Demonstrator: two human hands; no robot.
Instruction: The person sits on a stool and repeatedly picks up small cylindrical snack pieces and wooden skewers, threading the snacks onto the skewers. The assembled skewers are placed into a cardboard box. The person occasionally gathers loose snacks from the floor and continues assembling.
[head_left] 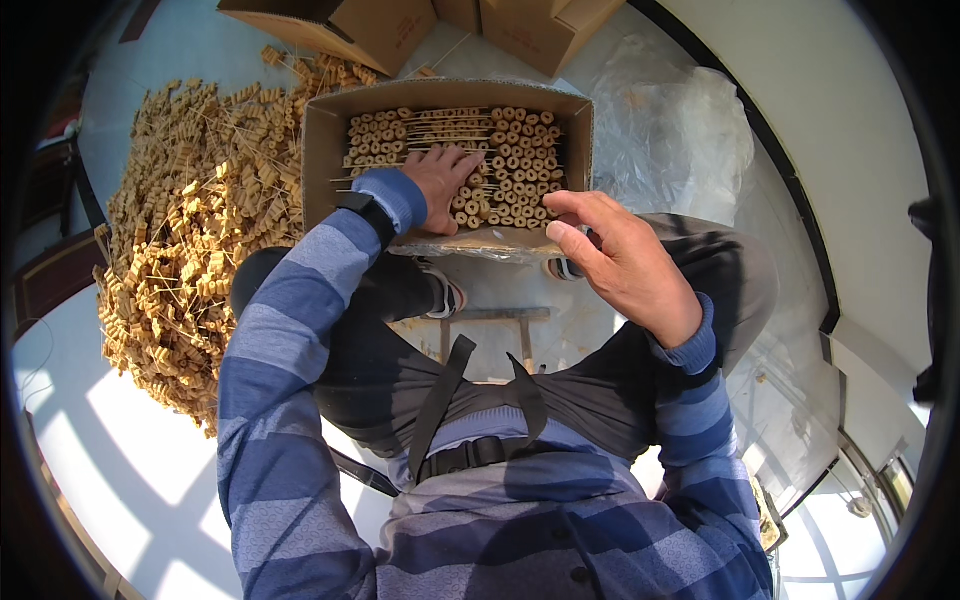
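Between my knees stands an open cardboard box point(318, 140) packed with skewers of tan, ring-ended pieces point(520, 165). The round ends face up in stacked groups at left and right, and thin sticks point(448, 122) run crosswise between them. My left hand point(440, 185) lies on the skewers in the box's middle with its fingers spread, covering part of them. At the near right corner of the box is my right hand point(625, 255), thumb and forefinger apart at the rim, with nothing seen between them. Its other fingers are partly hidden.
A large heap of similar skewers point(185, 250) spreads over the floor to the left. More cardboard boxes point(375, 30) stand beyond the packed one. Clear plastic sheeting point(665, 130) lies at the right, and a low stool-like frame point(490, 315) shows between my legs.
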